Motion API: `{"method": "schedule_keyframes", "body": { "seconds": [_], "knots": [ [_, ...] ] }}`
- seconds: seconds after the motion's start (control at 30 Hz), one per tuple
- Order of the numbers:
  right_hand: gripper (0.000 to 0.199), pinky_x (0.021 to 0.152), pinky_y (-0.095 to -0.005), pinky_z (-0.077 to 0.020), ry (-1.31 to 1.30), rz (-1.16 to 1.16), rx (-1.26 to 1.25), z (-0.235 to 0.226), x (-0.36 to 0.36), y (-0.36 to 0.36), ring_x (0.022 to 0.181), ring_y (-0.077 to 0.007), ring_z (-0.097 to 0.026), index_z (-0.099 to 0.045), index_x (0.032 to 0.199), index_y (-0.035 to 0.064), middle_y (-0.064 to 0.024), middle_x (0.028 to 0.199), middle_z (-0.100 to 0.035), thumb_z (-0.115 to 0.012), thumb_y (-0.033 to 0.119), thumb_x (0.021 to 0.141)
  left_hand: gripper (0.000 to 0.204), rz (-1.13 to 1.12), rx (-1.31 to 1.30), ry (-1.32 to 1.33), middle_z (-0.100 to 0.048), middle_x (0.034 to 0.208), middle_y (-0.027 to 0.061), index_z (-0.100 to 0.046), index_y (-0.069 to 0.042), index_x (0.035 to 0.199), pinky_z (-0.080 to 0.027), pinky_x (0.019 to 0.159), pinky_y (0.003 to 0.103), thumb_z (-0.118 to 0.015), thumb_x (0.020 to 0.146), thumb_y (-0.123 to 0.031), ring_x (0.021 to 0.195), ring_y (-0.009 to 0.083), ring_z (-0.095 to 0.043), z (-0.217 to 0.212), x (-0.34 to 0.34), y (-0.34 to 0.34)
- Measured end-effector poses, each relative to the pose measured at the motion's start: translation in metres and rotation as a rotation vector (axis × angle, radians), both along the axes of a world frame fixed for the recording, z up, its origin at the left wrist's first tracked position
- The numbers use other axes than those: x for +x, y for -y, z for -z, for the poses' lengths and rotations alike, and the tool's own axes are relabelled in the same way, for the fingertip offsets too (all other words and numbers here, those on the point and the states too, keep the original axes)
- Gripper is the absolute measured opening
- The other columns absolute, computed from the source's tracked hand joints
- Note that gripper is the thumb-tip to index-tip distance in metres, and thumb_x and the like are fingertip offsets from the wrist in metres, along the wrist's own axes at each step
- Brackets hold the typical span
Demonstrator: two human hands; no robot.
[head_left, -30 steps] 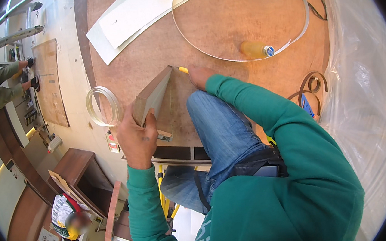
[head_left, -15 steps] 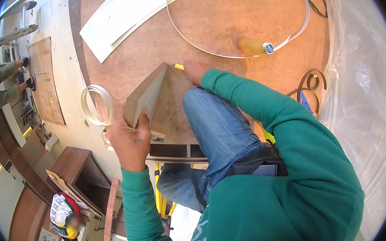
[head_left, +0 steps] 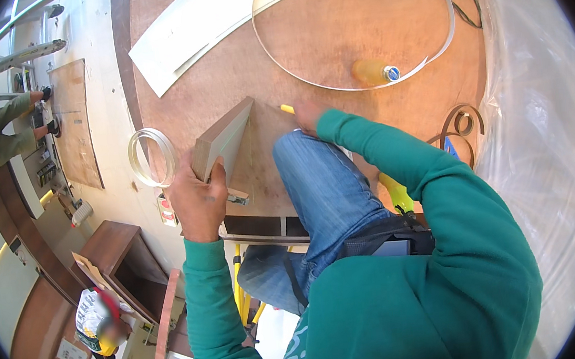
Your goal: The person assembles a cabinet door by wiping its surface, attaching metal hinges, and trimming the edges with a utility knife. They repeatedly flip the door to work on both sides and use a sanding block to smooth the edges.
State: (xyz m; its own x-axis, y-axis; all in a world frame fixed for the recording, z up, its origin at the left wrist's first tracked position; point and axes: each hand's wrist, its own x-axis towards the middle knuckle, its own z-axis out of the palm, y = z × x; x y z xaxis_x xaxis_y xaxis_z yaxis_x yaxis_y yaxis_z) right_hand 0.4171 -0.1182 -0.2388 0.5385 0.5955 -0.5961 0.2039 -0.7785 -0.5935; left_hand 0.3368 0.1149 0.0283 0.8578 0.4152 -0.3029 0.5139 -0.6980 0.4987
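My left hand (head_left: 196, 199) grips the near end of a wooden panel (head_left: 228, 138), thumb on its pale face and fingers behind. The panel stands tilted on edge on the brown worktop (head_left: 329, 37). A metal hinge (head_left: 237, 198) shows beside my left thumb. My right hand (head_left: 309, 116) is closed round a slim yellow tool (head_left: 287, 109), just right of the panel's far corner and apart from it. Most of the tool is hidden in my fist, so its kind is unclear. My knee, in blue jeans (head_left: 318, 173), rests on the worktop.
A roll of pale edging strip (head_left: 152, 158) lies left of my left hand. Beyond my right hand are a bottle of amber liquid (head_left: 374, 72), a long looped strip (head_left: 453, 15) and white sheets (head_left: 176, 34). Brown strip coils (head_left: 463, 121) lie right. Another person (head_left: 100, 322) is lower left.
My right hand has drawn the yellow tool away from the panel's far corner, to the right and slightly nearer. My left hand keeps its hold on the panel. The whole view has shifted slightly.
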Motion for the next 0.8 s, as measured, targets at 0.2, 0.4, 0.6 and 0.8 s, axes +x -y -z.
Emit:
{"method": "schedule_keyframes", "body": {
  "seconds": [0.2,0.4,0.6,0.8],
  "knots": [
    [0.034,0.093,-0.0568,-0.0561,0.002,0.251,0.040,-0.015,0.005,0.016,0.106,-0.0482,-0.072,-0.064,0.121,-0.0010,-0.0299,0.111,-0.074,-0.062,0.024,0.098,0.032,0.008,-0.050,0.002,-0.076,0.088,0.0159,-0.075,0.005,0.119,-0.056,0.077,0.036,-0.078,0.095,-0.015,0.078,0.0187,-0.068,-0.014,-0.005,-0.007],
    [0.033,0.074,-0.0485,-0.0573,0.014,0.590,0.219,0.014,0.013,0.000,0.077,-0.0372,-0.071,-0.068,0.109,0.0031,-0.0226,0.089,-0.072,-0.071,0.034,0.098,0.035,-0.065,-0.073,0.006,-0.077,0.088,0.0169,-0.074,0.005,0.123,-0.056,0.075,0.035,-0.080,0.094,-0.012,0.075,0.0198,-0.068,-0.051,-0.036,-0.016],
    [0.040,0.063,-0.0406,-0.0538,-0.219,0.761,0.369,0.027,-0.002,-0.029,0.062,-0.0229,-0.064,-0.069,0.103,0.0017,-0.0120,0.073,-0.066,-0.076,0.041,0.097,0.037,-0.046,-0.074,0.070,-0.074,0.086,0.0220,-0.074,0.004,0.121,-0.056,0.074,0.039,-0.081,0.091,-0.017,0.072,0.0303,-0.069,-0.049,-0.040,-0.019],
    [0.040,0.063,-0.0381,-0.0534,-0.008,0.658,0.379,-0.049,0.002,-0.045,0.068,-0.0201,-0.063,-0.069,0.102,0.0039,-0.0089,0.077,-0.065,-0.079,0.042,0.097,0.042,0.020,-0.045,0.008,-0.075,0.086,0.0239,-0.077,0.000,0.118,-0.056,0.075,0.048,-0.081,0.089,-0.030,0.081,0.0428,-0.074,-0.013,-0.003,-0.040]
  ]
}}
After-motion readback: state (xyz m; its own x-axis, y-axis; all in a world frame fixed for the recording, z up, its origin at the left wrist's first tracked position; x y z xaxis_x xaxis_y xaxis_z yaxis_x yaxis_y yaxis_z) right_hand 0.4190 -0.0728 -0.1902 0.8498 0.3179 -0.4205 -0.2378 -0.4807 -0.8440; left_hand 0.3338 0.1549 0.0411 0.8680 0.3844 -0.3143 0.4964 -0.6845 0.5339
